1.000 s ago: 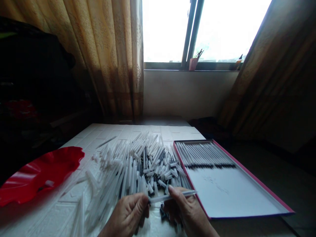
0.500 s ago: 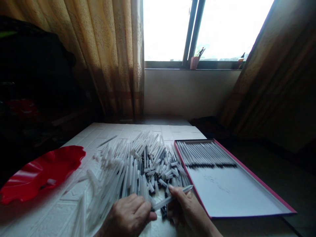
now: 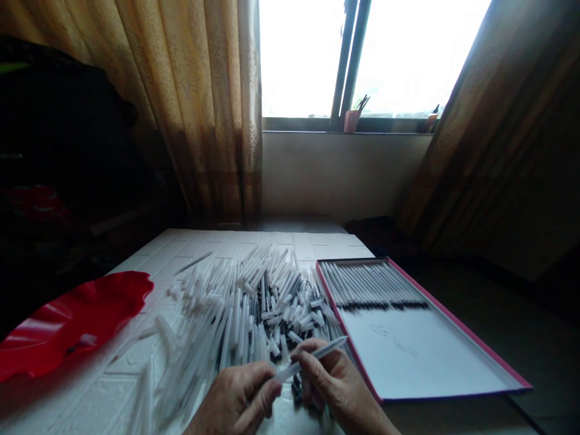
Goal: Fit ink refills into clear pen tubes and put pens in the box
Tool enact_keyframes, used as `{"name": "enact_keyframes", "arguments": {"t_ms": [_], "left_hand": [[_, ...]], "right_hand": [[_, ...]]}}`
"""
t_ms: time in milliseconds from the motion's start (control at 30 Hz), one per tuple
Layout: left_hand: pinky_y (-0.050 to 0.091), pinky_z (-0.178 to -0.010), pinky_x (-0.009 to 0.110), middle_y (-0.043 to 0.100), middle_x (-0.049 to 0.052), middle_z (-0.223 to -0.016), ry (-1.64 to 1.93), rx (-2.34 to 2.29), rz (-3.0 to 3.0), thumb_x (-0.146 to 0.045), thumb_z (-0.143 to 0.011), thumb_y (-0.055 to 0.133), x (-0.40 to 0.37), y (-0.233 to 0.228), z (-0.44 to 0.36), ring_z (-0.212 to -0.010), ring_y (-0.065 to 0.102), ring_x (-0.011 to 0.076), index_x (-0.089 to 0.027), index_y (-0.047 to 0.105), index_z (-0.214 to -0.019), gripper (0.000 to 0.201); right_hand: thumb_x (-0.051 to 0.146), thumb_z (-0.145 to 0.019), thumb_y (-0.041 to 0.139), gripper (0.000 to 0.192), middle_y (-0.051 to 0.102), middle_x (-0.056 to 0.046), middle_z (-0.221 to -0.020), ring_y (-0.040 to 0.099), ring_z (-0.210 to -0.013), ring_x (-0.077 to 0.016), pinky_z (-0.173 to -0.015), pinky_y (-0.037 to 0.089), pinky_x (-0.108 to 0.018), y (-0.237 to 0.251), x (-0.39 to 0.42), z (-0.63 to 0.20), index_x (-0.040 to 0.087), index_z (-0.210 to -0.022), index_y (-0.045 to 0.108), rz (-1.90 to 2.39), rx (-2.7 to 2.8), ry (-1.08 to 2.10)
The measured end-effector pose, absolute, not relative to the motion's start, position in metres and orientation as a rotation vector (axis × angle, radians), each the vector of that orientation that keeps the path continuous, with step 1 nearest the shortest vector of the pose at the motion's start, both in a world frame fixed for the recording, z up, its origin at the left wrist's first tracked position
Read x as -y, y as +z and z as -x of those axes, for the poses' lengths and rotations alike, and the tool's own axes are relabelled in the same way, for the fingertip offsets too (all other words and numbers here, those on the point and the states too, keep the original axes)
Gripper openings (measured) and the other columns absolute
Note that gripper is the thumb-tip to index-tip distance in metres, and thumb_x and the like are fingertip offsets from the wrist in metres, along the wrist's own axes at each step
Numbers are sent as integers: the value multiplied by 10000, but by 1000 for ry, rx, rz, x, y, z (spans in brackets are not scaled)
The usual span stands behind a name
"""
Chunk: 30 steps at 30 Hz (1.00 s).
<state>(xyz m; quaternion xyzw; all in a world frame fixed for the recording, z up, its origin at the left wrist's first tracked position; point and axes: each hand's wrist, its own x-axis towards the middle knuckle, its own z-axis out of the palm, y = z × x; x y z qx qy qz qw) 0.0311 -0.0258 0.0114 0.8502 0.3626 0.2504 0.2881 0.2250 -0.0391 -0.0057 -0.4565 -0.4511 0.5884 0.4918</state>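
Since 0.5 s ago the pen (image 3: 312, 355) tilts a little less steeply and its far tip sits closer to the tray (image 3: 453, 386), while the left hand (image 3: 240, 399) has curled in under its near end. The right hand (image 3: 333, 383) pinches the pen's barrel between thumb and fingers, a closed grip on the pen. The left hand's fingers meet the pen's lower end; its grip looks clenched around that end, though whether it holds a cap there cannot be told.

The pen hangs just above the counter (image 3: 217, 238) near its front edge, between the pile (image 3: 254, 302) of white barrels and dark caps and the tray's left rim. To do this well, I judge both hands should keep the pen's 2 ends in line and press along its axis, not sideways, so nothing bends or slips.

The tray lies at the counter's right edge; a row of pens (image 3: 374, 287) fills its far end and the near part is bare, so there is open room there. Its raised pink rim stands just beside the right hand and could catch the pen's tip. The pile crowds the counter's middle, touching the hands' far side. A red dish (image 3: 77, 317) sits at the left edge, well apart.
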Motion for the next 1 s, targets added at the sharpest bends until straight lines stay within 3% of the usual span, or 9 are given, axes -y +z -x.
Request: {"name": "enact_keyframes", "arguments": {"t_ms": [67,133,233,367,433,500,600,767,1000], "left_hand": [[382,-521,164,608,-28,-608,634,-956,-2275,-375,-1010,380,28,9,-32,-544,598,111,-215,513,-696,377],[366,-498,173,600,-27,-600,601,-926,-2324,-373,-987,412,30,6,-33,-529,595,115,-218,487,-678,354],[363,-484,171,601,-38,-581,582,-907,-2382,-315,-964,462,31,3,-34,-508,600,111,-222,500,-688,294],[396,-508,171,632,-37,-585,664,-905,-2456,-260,-966,455,28,8,-30,-505,613,115,-227,553,-719,268],[412,-515,178,648,-28,-607,738,-975,-2467,-255,-972,447,23,12,-26,-518,620,123,-228,570,-733,270],[457,-562,180,685,-20,-677,854,-1072,-2458,-233,-969,461,18,15,-21,-577,656,131,-227,602,-803,218],[531,-729,228,738,12,-874,939,-1156,-2516,-156,-940,506,12,21,-17,-794,713,167,-223,647,-957,156],[544,-842,386,708,51,-1081,469,-1281,-2824,-28,-852,626,6,36,-34,-1008,668,256,-240,704,-1016,279],[495,-828,403,714,60,-902,286,-1155,-2917,-72,-892,630,-16,40,-57,-905,636,264,-182,708,-796,165]], "right_hand": [[719,-683,727,586,635,5,-583,449,-386,-68,-376,301,-178,-9,40,-223,158,-834,653,1060,1063,1433],[685,-706,740,538,680,-24,-690,496,-445,-77,-416,351,-188,-9,41,-223,167,-815,646,1023,1029,1416],[661,-743,732,501,675,-17,-674,511,-492,-84,-476,395,-195,1,44,-227,172,-743,622,1009,1003,1370],[633,-781,723,460,611,25,-596,544,-552,-100,-547,440,-197,17,44,-237,184,-793,623,997,878,1281],[656,-765,721,477,499,75,-497,478,-462,-83,-466,390,-179,20,43,-239,197,-809,601,982,803,1285],[694,-738,715,515,379,119,-446,324,-373,-50,-377,274,-156,20,42,-240,203,-812,581,992,789,1321],[753,-734,663,577,306,144,-449,169,-374,-31,-356,173,-147,20,42,-238,198,-866,575,1018,807,1355],[773,-797,553,590,341,131,-454,189,-389,-43,-370,174,-153,25,44,-237,192,-900,559,1044,801,1312],[712,-783,633,531,395,106,-496,267,-409,-45,-380,199,-142,21,40,-237,191,-848,557,1050,868,1343]]}}
